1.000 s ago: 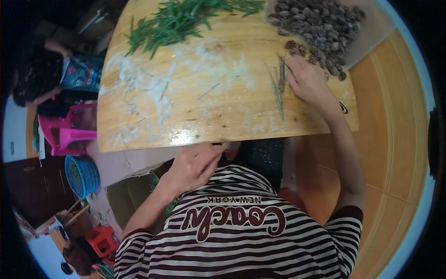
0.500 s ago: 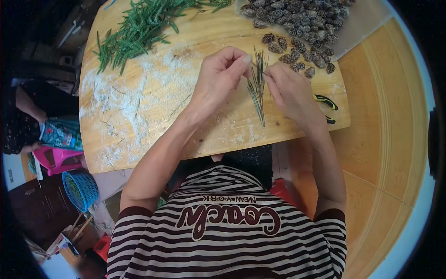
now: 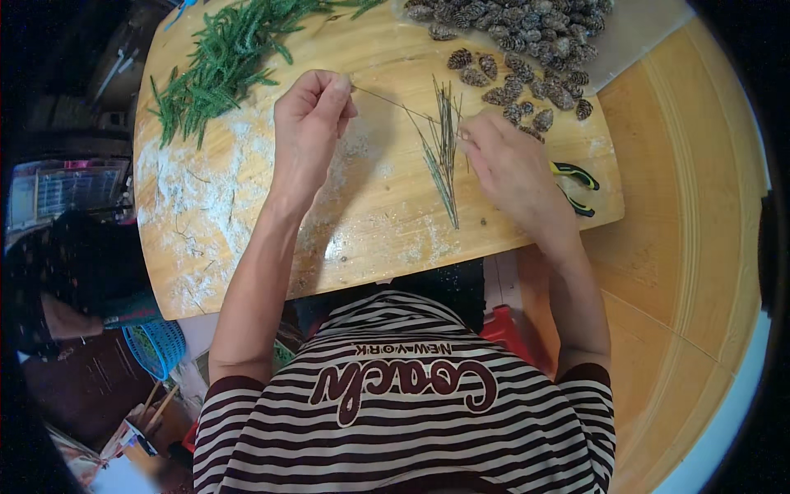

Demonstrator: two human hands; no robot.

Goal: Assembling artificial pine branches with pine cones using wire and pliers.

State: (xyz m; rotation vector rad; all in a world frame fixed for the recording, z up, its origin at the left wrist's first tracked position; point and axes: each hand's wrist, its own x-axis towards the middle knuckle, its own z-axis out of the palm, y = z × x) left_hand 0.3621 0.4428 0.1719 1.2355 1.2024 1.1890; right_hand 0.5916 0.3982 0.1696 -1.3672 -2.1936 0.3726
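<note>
My left hand [image 3: 309, 123] pinches one end of a thin dark wire-like stem [image 3: 387, 100], which stretches right to a loose bundle of similar stems [image 3: 447, 156]. The bundle fans out at its far end and narrows toward me, lying on the wooden table [image 3: 370, 214]. Beside it, my right hand [image 3: 514, 169] is closed, its fingertips at the bundle's right side; what they hold, if anything, is hidden. Several brown pine cones [image 3: 514, 86] lie just beyond that hand. Yellow-and-black plier handles [image 3: 580, 176] stick out to its right.
Green artificial-looking fir sprigs [image 3: 218, 74] lie at the far left. A large heap of pine cones [image 3: 527, 25] rests on a clear plastic sheet [image 3: 638, 45] at the far right. White powder [image 3: 222, 181] dusts the table. Another person [image 3: 74, 280] and a blue basket [image 3: 156, 350] are at left.
My left hand has moved left, away from the bundle, drawing the thin stem out straight. My right hand stays near the bundle. The person at left has shifted.
</note>
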